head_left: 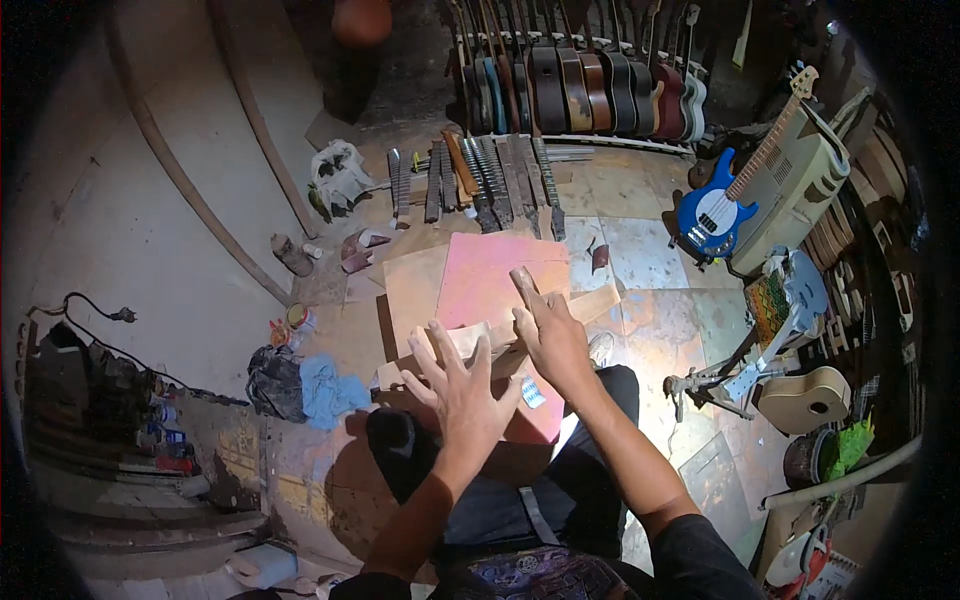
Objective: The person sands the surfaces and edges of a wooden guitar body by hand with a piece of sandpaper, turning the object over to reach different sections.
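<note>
A pale wooden piece [596, 303] lies slantwise across a pink board [500, 275], in front of my lap. My left hand [460, 385] is open over its left part, with the fingers spread wide. Farther right, my right hand [552, 338] is above the same piece with its index finger stretched forward and the thumb apart. I see no object gripped in either hand; whether the palms press on the wood is hidden. A small white-and-blue packet or label [532, 392] sits by the board's near part, between my wrists.
Beyond the board lie several guitar necks [495, 175], with a rack of guitars [585, 90] behind. On the right are a blue bass guitar [715, 212] and an acoustic guitar body [806, 400]. A blue cloth [330, 390] and a black bag [275, 382] lie left.
</note>
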### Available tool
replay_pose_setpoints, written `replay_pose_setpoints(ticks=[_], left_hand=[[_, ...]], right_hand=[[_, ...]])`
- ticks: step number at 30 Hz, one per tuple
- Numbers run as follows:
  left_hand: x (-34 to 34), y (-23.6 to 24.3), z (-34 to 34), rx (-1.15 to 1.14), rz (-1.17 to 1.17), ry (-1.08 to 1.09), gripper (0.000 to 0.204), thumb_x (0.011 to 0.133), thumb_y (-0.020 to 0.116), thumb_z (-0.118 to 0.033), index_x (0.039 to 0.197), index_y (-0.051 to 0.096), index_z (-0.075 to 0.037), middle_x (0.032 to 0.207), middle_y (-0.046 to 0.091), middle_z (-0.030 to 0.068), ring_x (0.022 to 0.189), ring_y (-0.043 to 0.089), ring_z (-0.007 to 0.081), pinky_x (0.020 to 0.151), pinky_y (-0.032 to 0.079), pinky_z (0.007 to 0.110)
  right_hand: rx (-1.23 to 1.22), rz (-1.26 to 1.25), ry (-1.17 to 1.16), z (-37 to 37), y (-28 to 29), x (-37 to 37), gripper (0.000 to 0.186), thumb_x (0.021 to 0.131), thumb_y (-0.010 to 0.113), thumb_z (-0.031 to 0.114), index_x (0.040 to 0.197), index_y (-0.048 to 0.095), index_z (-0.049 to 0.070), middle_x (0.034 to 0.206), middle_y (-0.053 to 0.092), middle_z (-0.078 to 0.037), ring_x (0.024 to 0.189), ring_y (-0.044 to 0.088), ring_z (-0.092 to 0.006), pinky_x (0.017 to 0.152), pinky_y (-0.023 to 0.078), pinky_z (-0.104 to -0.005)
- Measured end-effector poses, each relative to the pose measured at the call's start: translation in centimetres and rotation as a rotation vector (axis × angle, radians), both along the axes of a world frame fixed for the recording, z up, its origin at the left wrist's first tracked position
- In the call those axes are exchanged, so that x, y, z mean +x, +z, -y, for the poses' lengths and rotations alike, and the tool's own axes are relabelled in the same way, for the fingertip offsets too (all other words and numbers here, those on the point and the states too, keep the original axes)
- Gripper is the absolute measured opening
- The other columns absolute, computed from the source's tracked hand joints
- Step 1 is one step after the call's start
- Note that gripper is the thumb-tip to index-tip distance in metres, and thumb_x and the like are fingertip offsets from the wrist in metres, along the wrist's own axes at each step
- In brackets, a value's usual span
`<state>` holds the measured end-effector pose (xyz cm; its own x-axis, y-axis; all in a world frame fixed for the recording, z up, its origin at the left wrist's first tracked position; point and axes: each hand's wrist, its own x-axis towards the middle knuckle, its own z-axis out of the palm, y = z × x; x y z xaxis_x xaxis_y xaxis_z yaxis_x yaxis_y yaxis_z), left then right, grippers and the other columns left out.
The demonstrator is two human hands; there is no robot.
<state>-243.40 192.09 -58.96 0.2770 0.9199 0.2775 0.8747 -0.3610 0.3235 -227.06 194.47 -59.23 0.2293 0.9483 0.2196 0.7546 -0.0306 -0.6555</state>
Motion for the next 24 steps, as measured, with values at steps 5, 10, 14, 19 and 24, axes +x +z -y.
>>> replay_pose_setpoints(ticks=[5, 10, 14, 19, 24], left_hand=[[0.9, -1.8, 1.9, -0.068, 0.190, -0.207, 0.070, 0.080, 0.079, -0.038, 0.132, 0.056, 0.002, 0.154, 0.040, 0.0347, 0.148, 0.035, 0.0442, 0.118, 0.019, 0.064], [1.1, -1.8, 0.3, -0.068, 0.269, -0.174, 0.092, 0.074, 0.084, -0.032, 0.144, 0.034, 0.003, 0.152, 0.040, 0.0369, 0.149, 0.032, 0.0461, 0.118, 0.018, 0.065], [1.1, -2.7, -0.3, -0.020, 0.339, -0.228, 0.085, 0.070, 0.088, -0.031, 0.132, 0.040, 0.001, 0.154, 0.036, 0.0397, 0.149, 0.032, 0.0475, 0.117, 0.018, 0.066], [0.9, -2.0, 2.3, -0.045, 0.399, -0.236, 0.066, 0.074, 0.087, -0.031, 0.115, 0.043, -0.004, 0.152, 0.037, 0.0432, 0.143, 0.039, 0.0519, 0.117, 0.021, 0.062], [-0.8, -2.5, 4.0, -0.191, 0.491, -0.199, 0.070, 0.081, 0.083, -0.025, 0.135, 0.048, 0.001, 0.099, 0.069, 0.0155, 0.100, 0.067, 0.0359, 0.088, 0.052, 0.048]], right_hand=[[0.026, 0.031, 0.007, -0.1, 0.1, -0.2, 0.058, 0.103, 0.059, 0.029, 0.158, 0.043, 0.025, 0.098, 0.060, -0.020, 0.080, 0.065, -0.0400, 0.073, 0.055, -0.0482], [0.034, 0.051, 0.027, 0.7, -0.2, -1.2, 0.058, 0.103, 0.059, 0.030, 0.158, 0.043, 0.025, 0.101, 0.060, -0.022, 0.074, 0.067, -0.0416, 0.067, 0.056, -0.0503], [0.059, 0.052, 0.018, 1.0, -0.1, -1.3, 0.058, 0.103, 0.058, 0.028, 0.159, 0.043, 0.026, 0.100, 0.060, -0.021, 0.074, 0.066, -0.0404, 0.068, 0.056, -0.0492], [0.079, 0.080, 0.013, 0.9, -0.4, -0.6, 0.056, 0.104, 0.057, 0.027, 0.158, 0.044, 0.025, 0.098, 0.059, -0.020, 0.079, 0.065, -0.0389, 0.069, 0.056, -0.0483], [0.050, 0.067, 0.022, 1.2, -1.0, 0.5, 0.056, 0.105, 0.055, 0.024, 0.159, 0.044, 0.024, 0.094, 0.057, -0.018, 0.083, 0.062, -0.0347, 0.078, 0.053, -0.0463]])
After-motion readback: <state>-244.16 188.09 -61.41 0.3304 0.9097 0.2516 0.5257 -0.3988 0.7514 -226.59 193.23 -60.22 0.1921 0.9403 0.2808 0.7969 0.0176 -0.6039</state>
